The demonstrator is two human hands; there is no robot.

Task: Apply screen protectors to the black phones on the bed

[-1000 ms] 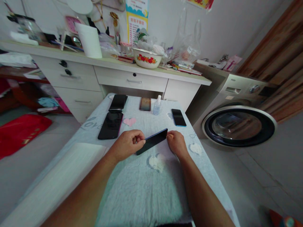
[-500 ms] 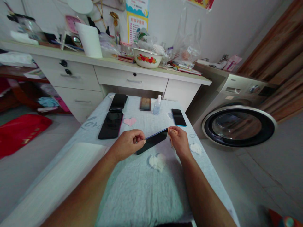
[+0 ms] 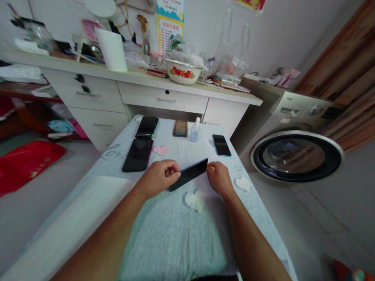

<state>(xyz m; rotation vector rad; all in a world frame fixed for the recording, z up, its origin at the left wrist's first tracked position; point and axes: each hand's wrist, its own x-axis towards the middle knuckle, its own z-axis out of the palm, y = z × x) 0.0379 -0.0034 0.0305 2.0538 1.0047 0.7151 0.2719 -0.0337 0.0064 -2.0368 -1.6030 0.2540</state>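
Observation:
My left hand [image 3: 160, 177] pinches the near left end of a dark smartphone [image 3: 190, 175], which is tilted with its black screen towards me. At the phone's far right end is my right hand [image 3: 219, 177], closed around a small orange cloth [image 3: 211, 168] that is mostly hidden in the fingers. A larger black phone [image 3: 137, 155] with a pinkish edge lies left of my left hand, and another dark device [image 3: 147, 127] lies behind it. To the right rests a phone with a blue edge [image 3: 222, 145]. A clear spray bottle [image 3: 195, 130] stands farther back.
A cloth with heart patterns covers the table [image 3: 181, 242]. Beside my left forearm lies a long whitish sheet [image 3: 73, 222]. A small blurred-out item [image 3: 180, 128] is near the bottle. Behind stand a drawer desk [image 3: 164, 93] and, at right, a washing machine [image 3: 293, 128].
My right hand has turned and curled in at the phone's right end, so less of the orange cloth shows. The left hand and the phone stay in nearly the same place.

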